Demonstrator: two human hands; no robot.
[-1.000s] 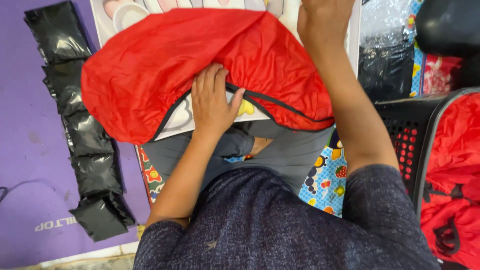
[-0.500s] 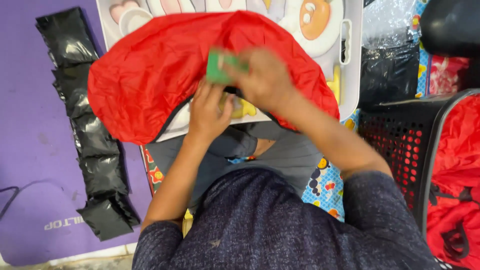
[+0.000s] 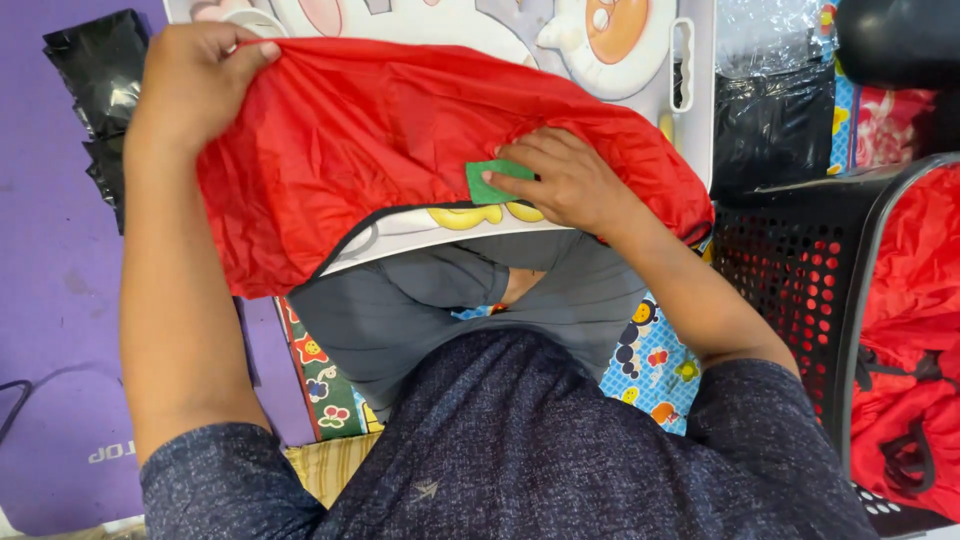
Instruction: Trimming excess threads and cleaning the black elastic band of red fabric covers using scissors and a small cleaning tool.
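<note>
Item: red nylon bag (image 3: 400,150). My left hand (image 3: 195,85) gripped its top edge, lifted taut; my right hand (image 3: 560,180) pinched the green tag (image 3: 492,185). Best handled flat, fabric smoothed.

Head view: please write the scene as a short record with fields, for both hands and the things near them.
left hand: left hand grips the far left edge of the red fabric bag, lifting it
right hand: right hand presses a small green tag on the bag's near edge
surface: white tray with cartoon print, under the bag
left side: black plastic packets on a purple mat
right side: black basket holding more red fabric
</note>
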